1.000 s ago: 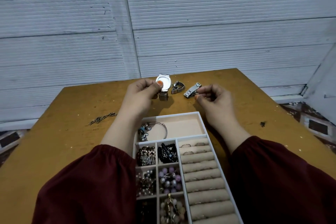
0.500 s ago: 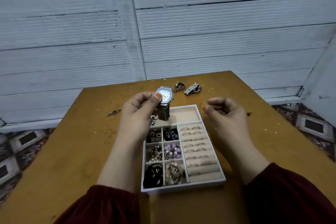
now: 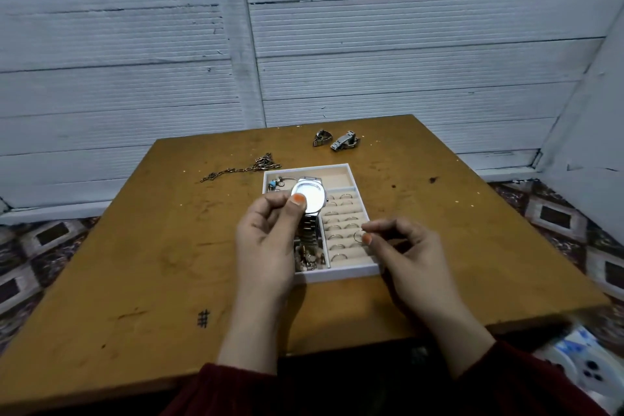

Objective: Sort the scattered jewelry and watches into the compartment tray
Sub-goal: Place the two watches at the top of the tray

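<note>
Over the tray [image 3: 337, 272], which sits mid-table [image 3: 135, 246], the left hand [image 3: 266, 243] pinches a silver watch [image 3: 310, 196] by its case between thumb and forefinger, the band hanging down across the tray's left compartments. The right hand [image 3: 410, 246], at the tray's right edge, pinches a small ring [image 3: 358, 236] between thumb and forefinger above the ring rolls, the other fingers curled. Beyond the tray lie two more watches [image 3: 336, 139] toward the table's far edge, and a chain [image 3: 241, 167] lies just off the tray's far left corner.
</note>
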Demonstrator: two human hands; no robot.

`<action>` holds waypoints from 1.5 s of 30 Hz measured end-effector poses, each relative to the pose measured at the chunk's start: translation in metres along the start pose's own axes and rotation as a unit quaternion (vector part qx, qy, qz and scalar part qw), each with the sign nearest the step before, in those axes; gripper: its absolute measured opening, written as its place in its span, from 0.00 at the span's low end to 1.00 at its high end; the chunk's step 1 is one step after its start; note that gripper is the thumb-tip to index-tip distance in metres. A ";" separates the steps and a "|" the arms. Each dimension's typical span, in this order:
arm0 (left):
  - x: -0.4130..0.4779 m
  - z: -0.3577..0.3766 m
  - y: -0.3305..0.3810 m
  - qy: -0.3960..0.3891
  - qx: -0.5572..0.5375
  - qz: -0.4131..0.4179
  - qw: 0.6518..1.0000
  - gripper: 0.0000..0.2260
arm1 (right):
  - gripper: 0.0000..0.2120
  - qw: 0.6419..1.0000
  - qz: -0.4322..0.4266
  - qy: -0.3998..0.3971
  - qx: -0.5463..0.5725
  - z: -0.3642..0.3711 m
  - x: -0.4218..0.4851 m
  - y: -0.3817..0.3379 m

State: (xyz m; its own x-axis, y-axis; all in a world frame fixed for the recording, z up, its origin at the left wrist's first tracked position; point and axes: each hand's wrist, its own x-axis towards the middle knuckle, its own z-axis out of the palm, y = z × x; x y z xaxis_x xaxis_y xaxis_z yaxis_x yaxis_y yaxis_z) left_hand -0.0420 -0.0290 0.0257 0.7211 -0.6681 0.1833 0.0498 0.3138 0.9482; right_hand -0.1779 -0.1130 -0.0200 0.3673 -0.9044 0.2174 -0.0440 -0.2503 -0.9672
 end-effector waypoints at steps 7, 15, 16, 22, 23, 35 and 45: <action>-0.006 -0.001 -0.003 0.013 -0.006 -0.028 0.999 0.04 | 0.10 0.979 -0.095 0.007 -0.180 0.001 -0.006 0.001; 0.001 -0.009 -0.005 0.018 -0.003 -0.007 1.000 0.03 | 0.10 0.968 -0.079 0.021 -0.236 0.001 -0.003 0.003; 0.001 -0.009 -0.005 0.022 -0.004 -0.001 1.000 0.03 | 0.09 0.968 -0.073 0.022 -0.238 0.001 -0.004 0.004; 0.001 -0.010 -0.004 0.027 -0.014 0.002 1.000 0.03 | 0.09 0.970 -0.070 0.017 -0.231 0.002 -0.006 0.003; 0.001 -0.010 -0.004 0.027 -0.016 0.001 1.000 0.03 | 0.09 0.970 -0.072 0.016 -0.231 0.002 -0.006 0.003; -0.004 -0.005 0.002 0.017 -0.007 0.005 1.000 0.05 | 0.08 0.969 -0.080 0.008 -0.236 0.003 -0.005 0.005; -0.007 -0.002 0.006 0.011 -0.013 -0.001 1.000 0.05 | 0.11 0.975 -0.057 0.048 -0.211 0.000 -0.005 0.005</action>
State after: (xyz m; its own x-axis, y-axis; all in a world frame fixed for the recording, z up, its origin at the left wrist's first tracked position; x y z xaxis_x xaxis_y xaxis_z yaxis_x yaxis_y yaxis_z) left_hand -0.0451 -0.0214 0.0297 0.7360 -0.6538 0.1757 0.0685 0.3301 0.9414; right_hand -0.1799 -0.1101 -0.0255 0.3041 -0.8858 0.3507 -0.3938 -0.4520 -0.8004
